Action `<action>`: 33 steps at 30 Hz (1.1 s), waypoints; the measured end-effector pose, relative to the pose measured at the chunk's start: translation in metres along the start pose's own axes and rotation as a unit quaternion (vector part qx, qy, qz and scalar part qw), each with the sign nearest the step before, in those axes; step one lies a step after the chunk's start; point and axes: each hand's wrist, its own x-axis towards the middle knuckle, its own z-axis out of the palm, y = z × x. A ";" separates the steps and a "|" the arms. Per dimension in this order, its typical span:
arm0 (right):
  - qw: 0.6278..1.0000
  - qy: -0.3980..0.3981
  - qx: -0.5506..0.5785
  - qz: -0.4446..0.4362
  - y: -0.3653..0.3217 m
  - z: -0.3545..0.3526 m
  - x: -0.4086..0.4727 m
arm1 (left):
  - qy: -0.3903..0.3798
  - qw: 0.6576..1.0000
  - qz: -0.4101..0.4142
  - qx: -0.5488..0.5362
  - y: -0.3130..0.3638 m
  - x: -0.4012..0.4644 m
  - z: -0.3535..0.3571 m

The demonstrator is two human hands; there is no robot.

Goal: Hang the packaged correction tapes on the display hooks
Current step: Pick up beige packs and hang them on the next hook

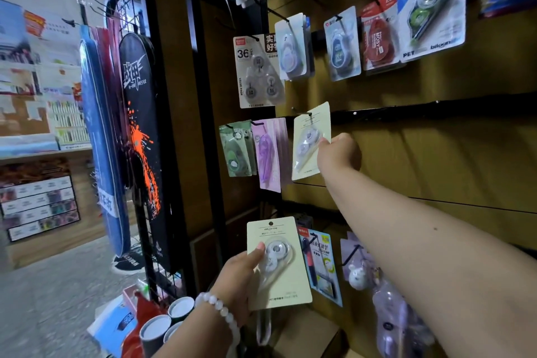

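— Two cream correction-tape cards. Upper card (311, 139) on a black hook (302, 113), pinched at its right edge by the right hand (338, 154).
— And lower?
— Lower card (279, 263) gripped in the left hand (241, 279), thumb across the blister. Beside: purple packs (270, 154), green packs (236, 148).

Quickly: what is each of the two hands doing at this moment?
Left hand: closed on a cream correction tape pack, held low.
Right hand: closed on another cream pack, its top at a display hook.
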 end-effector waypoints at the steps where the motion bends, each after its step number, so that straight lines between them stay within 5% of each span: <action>1: 1.000 -0.004 -0.021 0.002 0.002 -0.001 0.002 | 0.002 1.000 0.001 0.001 0.000 0.001 0.000; 7: 0.998 0.000 -0.051 0.034 0.051 -0.006 -0.032 | 0.023 1.000 -0.017 -0.009 -0.005 -0.001 -0.001; 10: 0.991 -0.124 -0.031 0.032 0.086 -0.011 -0.073 | 0.034 0.998 -0.036 -0.030 -0.011 -0.004 -0.001; 13: 0.953 -0.290 -0.017 0.087 0.107 -0.019 -0.112 | 0.038 0.998 -0.032 -0.028 -0.014 -0.004 -0.001; 16: 0.914 -0.371 0.080 0.146 0.114 -0.024 -0.132 | 0.037 0.999 -0.024 -0.011 -0.013 -0.006 -0.001; 26: 0.949 -0.278 0.118 0.091 0.086 -0.023 -0.104 | 0.060 0.982 0.111 0.140 -0.012 -0.009 -0.011; 33: 0.963 -0.207 0.170 -0.005 0.023 -0.025 -0.052 | 0.120 0.948 0.129 0.267 -0.024 0.003 -0.029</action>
